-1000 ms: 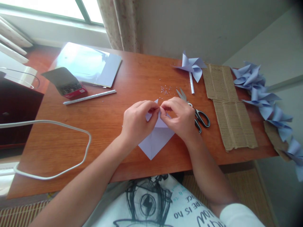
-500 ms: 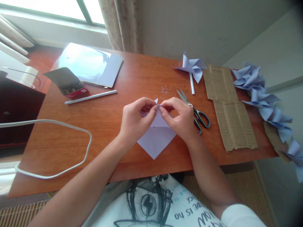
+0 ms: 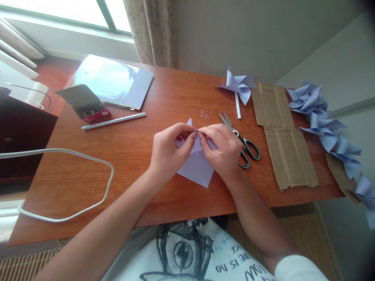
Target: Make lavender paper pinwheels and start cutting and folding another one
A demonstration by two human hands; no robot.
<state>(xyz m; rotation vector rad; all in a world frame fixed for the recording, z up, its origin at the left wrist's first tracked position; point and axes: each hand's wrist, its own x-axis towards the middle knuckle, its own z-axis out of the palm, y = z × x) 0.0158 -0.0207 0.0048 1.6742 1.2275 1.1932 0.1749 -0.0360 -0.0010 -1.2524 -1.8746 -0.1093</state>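
Observation:
A light blue paper square (image 3: 197, 168) lies on the wooden table (image 3: 131, 156) in front of me, its corners being folded toward the centre. My left hand (image 3: 168, 150) and my right hand (image 3: 224, 146) both pinch folded corners of it together above its middle, fingertips nearly touching. A loose corner of the paper sticks up behind my left fingers. Black-handled scissors (image 3: 243, 142) lie just right of my right hand. Tiny beads or pins (image 3: 206, 113) are scattered behind my hands.
A finished blue pinwheel (image 3: 238, 88) on a white stick lies at the back. Corrugated cardboard strips (image 3: 283, 136) and a row of blue pinwheels (image 3: 328, 125) are to the right. To the left are a paper pad (image 3: 114, 82), an open box (image 3: 88, 103), a white stick (image 3: 113, 120) and a white cable (image 3: 73, 156).
The paper has turned and lifted: its near point, which reached toward the table edge, now sits closer under my hands. Both hands stayed pinched together at the paper's middle.

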